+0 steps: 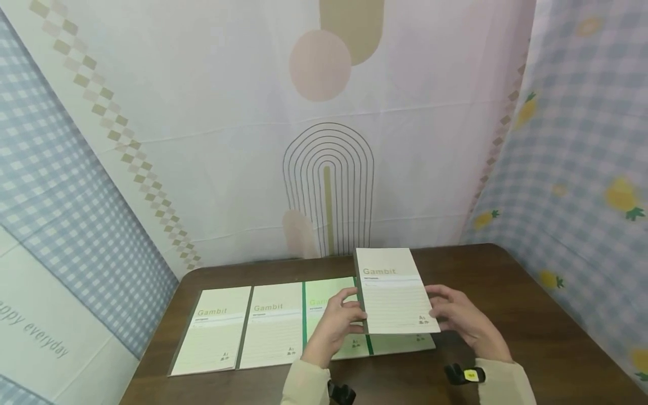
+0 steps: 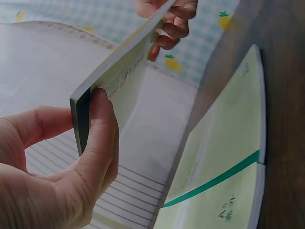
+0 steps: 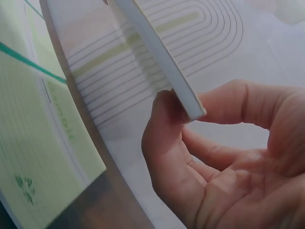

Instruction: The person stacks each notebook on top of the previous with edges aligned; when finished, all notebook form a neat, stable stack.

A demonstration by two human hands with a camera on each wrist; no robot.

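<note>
Both hands hold up one notebook (image 1: 395, 298) with a dark spine and a cream cover reading "Gambit". My left hand (image 1: 338, 323) pinches its spine edge between thumb and fingers; the left wrist view shows the dark spine (image 2: 82, 119) in that grip. On the opposite edge, my right hand (image 1: 463, 318) pinches the white page block (image 3: 183, 90). Beneath it lie two green-spined notebooks side by side; the left one (image 1: 329, 289) is partly covered by my left hand, and the right one (image 1: 405, 343) is mostly hidden by the raised notebook.
Two dark-spined notebooks, the far-left one (image 1: 210, 332) and its neighbour (image 1: 273, 326), lie flat in the same row. The brown table (image 1: 531, 337) extends to the right. Patterned cloth (image 1: 243, 169) hangs behind the table and at both sides.
</note>
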